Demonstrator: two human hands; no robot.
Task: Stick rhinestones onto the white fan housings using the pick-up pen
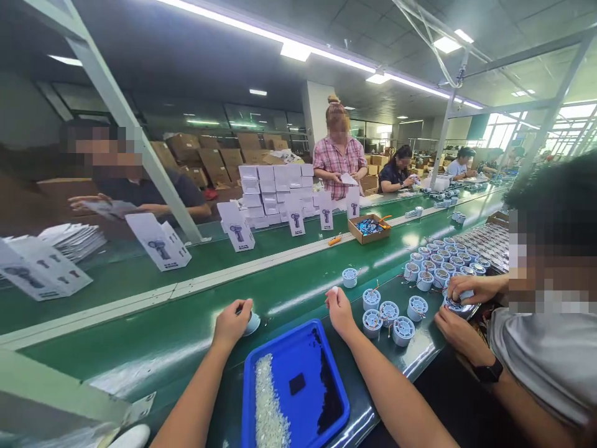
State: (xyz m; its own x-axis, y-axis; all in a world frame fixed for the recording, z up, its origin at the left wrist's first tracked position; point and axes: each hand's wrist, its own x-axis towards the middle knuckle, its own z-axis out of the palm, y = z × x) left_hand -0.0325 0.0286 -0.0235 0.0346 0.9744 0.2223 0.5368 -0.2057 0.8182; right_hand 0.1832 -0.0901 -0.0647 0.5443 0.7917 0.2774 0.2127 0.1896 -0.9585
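My left hand (pixel 234 325) is closed on a light-blue round plastic housing (pixel 252 325), mostly hidden behind the fingers, over the green belt. My right hand (pixel 340 311) is raised beyond the tray's right corner, its fingers pinched. A small whitish bit shows at the fingertips, too small to name. Just past that hand a similar housing (pixel 349 277) stands on the belt. Between my forearms lies a blue tray (pixel 305 333) with small clear pieces (pixel 270 404) along its left, black bits (pixel 330 398) along its right and a dark square (pixel 296 384) in the middle.
Several light-blue housings with wires (pixel 388 311) stand right of my right arm. A co-worker's hands (pixel 459 305) work on another beside a larger cluster (pixel 438 261). Across the belt are a cardboard box of blue parts (pixel 369 229), an orange tool (pixel 334 239) and white cartons (pixel 236 227).
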